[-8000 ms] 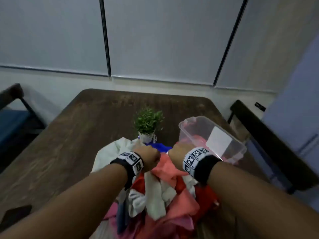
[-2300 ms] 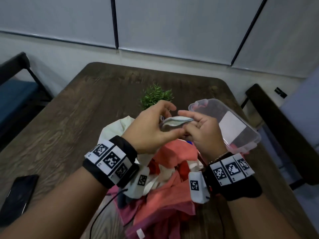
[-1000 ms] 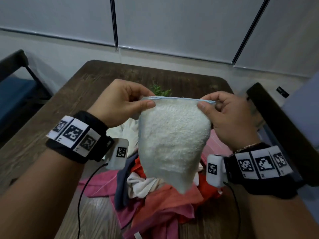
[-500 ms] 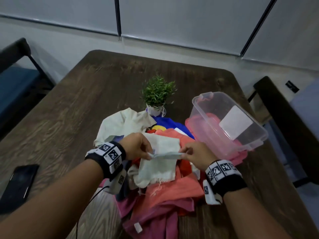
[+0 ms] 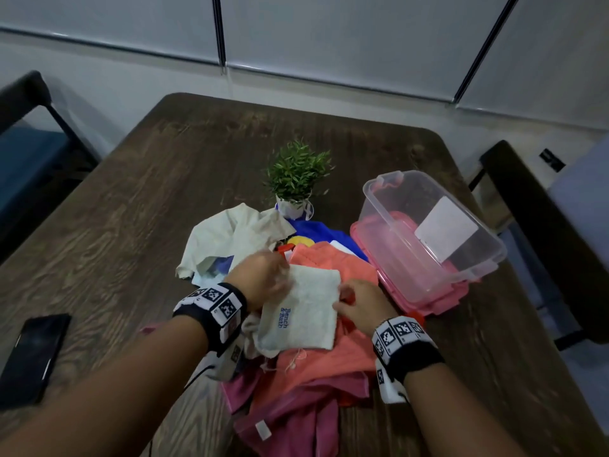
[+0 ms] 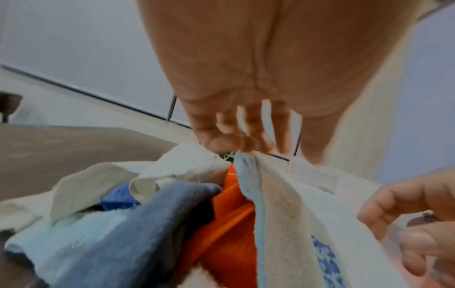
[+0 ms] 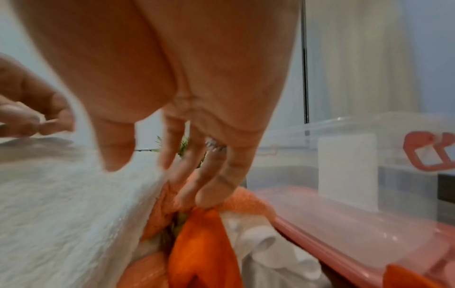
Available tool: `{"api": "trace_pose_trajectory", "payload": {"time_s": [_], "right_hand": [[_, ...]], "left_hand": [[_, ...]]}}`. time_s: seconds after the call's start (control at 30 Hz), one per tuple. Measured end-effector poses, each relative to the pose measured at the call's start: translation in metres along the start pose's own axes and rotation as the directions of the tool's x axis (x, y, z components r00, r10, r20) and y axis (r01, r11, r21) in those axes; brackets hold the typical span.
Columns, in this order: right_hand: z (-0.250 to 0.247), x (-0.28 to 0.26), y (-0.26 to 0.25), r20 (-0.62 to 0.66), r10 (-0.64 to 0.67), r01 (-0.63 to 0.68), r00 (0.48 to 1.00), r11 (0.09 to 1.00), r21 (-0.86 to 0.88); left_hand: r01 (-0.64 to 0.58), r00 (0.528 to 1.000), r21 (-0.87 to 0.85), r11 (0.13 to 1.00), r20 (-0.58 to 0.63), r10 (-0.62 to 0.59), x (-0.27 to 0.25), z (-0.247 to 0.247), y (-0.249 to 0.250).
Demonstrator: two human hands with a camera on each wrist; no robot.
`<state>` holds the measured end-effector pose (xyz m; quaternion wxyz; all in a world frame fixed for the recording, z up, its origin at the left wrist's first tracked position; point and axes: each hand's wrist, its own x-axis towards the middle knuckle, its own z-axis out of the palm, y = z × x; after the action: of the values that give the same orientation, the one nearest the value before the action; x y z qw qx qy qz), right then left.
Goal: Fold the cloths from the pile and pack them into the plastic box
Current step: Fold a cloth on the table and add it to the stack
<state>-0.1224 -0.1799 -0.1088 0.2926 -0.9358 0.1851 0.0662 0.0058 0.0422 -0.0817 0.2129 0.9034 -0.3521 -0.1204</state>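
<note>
A small white towel [image 5: 303,311] with blue lettering lies flat on top of the pile of cloths [image 5: 323,364], which holds orange, pink, blue and cream pieces. My left hand [image 5: 285,278] pinches the towel's far left corner, and in the left wrist view the white towel [image 6: 295,224] rises to that left hand [image 6: 246,148]. My right hand [image 5: 342,301] is at the towel's right edge. In the right wrist view its fingers [image 7: 197,194] point straight down onto orange cloth beside the towel [image 7: 61,204], with the thumb just above it. The clear plastic box [image 5: 389,225] stands to the right.
The box sits on its pink lid [image 5: 438,305], close against the pile. A small potted plant [image 5: 296,173] stands just behind the cloths. A black phone [image 5: 33,354] lies near the left edge of the wooden table [image 5: 164,192]. Dark chairs flank the table.
A second ago both hands held the white towel up in the air. It has come down onto the pile and now lies flat, lettering up. The right hand's pinch has loosened.
</note>
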Motion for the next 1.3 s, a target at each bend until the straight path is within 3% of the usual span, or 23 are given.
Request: {"api": "trace_pose_trajectory", "payload": {"time_s": [0.03,0.07,0.2,0.3,0.47,0.57,0.67,0.77,0.83,0.9,1.03,1.2,1.3], "right_hand": [[0.001,0.005,-0.003,-0.071,0.033,-0.033,0.997,0.999,0.009],[0.002,0.010,-0.006,-0.102,0.075,-0.072,0.992,0.997,0.028],[0.011,0.021,-0.020,-0.026,0.142,-0.131,0.990,0.958,0.256],[0.019,0.023,-0.021,-0.009,0.169,-0.156,0.986,0.931,0.330],[0.010,0.019,-0.014,-0.101,0.006,0.040,0.995,0.893,0.447],[-0.005,0.016,-0.019,-0.169,-0.064,0.152,0.984,0.799,0.581],[-0.014,0.016,-0.027,-0.186,-0.041,0.157,0.982,0.728,0.667],[-0.021,0.017,-0.034,-0.201,-0.024,0.162,0.979,0.690,0.705],[-0.025,0.016,-0.037,-0.234,-0.021,0.178,0.972,0.717,0.674],[-0.019,0.020,-0.033,-0.235,-0.005,0.156,0.972,0.763,0.627],[0.006,0.032,-0.021,-0.150,0.054,0.025,0.987,0.877,0.481],[0.041,0.024,-0.001,0.056,0.091,-0.107,0.994,0.880,0.463],[0.046,0.021,0.003,0.050,0.078,-0.092,0.996,0.886,0.454]], "left_hand": [[0.050,0.992,0.000,0.999,-0.115,-0.049,0.004,0.003,-0.004],[0.101,0.984,-0.009,0.995,-0.148,-0.101,0.009,0.006,-0.008],[0.210,0.977,-0.092,0.973,0.065,-0.204,0.016,0.016,-0.011],[0.239,0.970,-0.162,0.957,0.094,-0.226,0.010,0.018,-0.011],[0.130,0.986,-0.352,0.927,-0.057,-0.160,0.005,0.011,-0.017],[0.052,0.974,-0.579,0.814,-0.149,-0.169,0.001,0.004,-0.010],[0.059,0.976,-0.820,0.569,-0.074,-0.206,0.000,0.002,0.001],[0.049,0.968,-0.847,0.529,-0.090,-0.235,0.001,0.000,0.007],[0.028,0.960,-0.871,0.490,-0.113,-0.255,0.002,-0.002,0.011],[0.054,0.957,-0.856,0.514,-0.102,-0.271,0.003,0.000,0.006],[0.265,0.962,-0.701,0.662,0.148,-0.227,-0.007,0.023,-0.016],[0.309,0.934,-0.800,0.514,0.152,-0.324,-0.016,0.044,-0.028],[0.280,0.949,-0.820,0.500,0.158,-0.271,-0.017,0.047,-0.026]]}}
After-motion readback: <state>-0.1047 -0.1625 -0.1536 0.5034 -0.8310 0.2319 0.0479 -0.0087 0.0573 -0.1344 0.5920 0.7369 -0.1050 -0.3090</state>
